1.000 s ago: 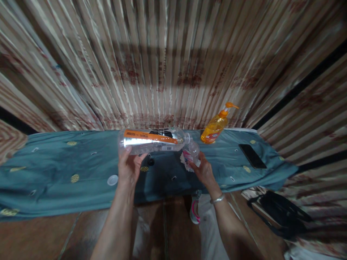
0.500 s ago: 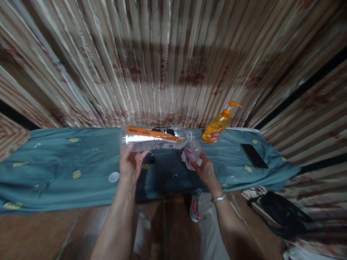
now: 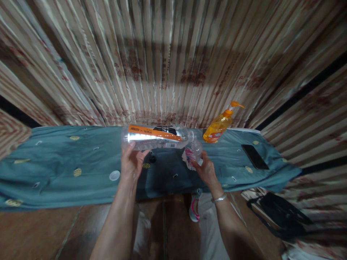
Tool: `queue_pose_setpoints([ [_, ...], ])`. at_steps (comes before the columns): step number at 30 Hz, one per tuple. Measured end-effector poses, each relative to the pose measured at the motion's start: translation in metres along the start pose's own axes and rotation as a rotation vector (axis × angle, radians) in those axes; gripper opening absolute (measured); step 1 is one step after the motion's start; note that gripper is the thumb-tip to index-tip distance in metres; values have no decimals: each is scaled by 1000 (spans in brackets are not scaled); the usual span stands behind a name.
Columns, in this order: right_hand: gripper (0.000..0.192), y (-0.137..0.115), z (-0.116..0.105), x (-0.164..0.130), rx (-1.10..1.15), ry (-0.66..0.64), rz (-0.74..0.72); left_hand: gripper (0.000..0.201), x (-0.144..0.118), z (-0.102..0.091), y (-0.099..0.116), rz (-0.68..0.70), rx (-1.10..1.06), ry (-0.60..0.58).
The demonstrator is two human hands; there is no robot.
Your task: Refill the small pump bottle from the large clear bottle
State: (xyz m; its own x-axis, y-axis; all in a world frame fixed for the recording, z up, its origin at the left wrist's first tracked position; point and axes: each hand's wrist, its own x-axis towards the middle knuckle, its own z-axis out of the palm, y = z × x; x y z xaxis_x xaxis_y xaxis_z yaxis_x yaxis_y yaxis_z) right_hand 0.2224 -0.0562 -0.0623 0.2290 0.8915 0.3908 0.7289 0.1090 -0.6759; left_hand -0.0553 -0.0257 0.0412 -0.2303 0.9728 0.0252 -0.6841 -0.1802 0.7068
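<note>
A large clear plastic bottle (image 3: 154, 137) with an orange, black and silver label lies sideways in the air, its neck to the right. My left hand (image 3: 132, 159) grips it from below near its base. In my right hand (image 3: 204, 168) is a small clear plastic bottle (image 3: 196, 148) with a pink and white label, tilted up against the large bottle's mouth. The two necks meet or nearly meet; I cannot tell whether they touch. Whether liquid passes between them is too blurred to see.
Beyond my right hand stands an orange pump bottle (image 3: 217, 127). A black phone (image 3: 255, 156) lies farther right on the green cloth (image 3: 92, 155). Near my left wrist are a white round lid (image 3: 114, 176) and a small black cap (image 3: 153, 159). A pleated curtain (image 3: 162, 65) hangs behind.
The view has shifted very slightly. Both hands keep their grip on the two bottles, which hold nearly the same position against each other.
</note>
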Motion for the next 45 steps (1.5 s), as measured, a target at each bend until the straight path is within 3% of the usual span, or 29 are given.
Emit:
queue_pose_setpoints([
  [6,59,-1,0,-1,-29,4,13,62,0,1,0,1,2,-11],
  [18,61,0,0,0,-26,2,-14,69,-1,3,0,6,5,-9],
  [45,60,0,0,-1,-44,4,31,61,-1,5,0,29,-18,-9],
])
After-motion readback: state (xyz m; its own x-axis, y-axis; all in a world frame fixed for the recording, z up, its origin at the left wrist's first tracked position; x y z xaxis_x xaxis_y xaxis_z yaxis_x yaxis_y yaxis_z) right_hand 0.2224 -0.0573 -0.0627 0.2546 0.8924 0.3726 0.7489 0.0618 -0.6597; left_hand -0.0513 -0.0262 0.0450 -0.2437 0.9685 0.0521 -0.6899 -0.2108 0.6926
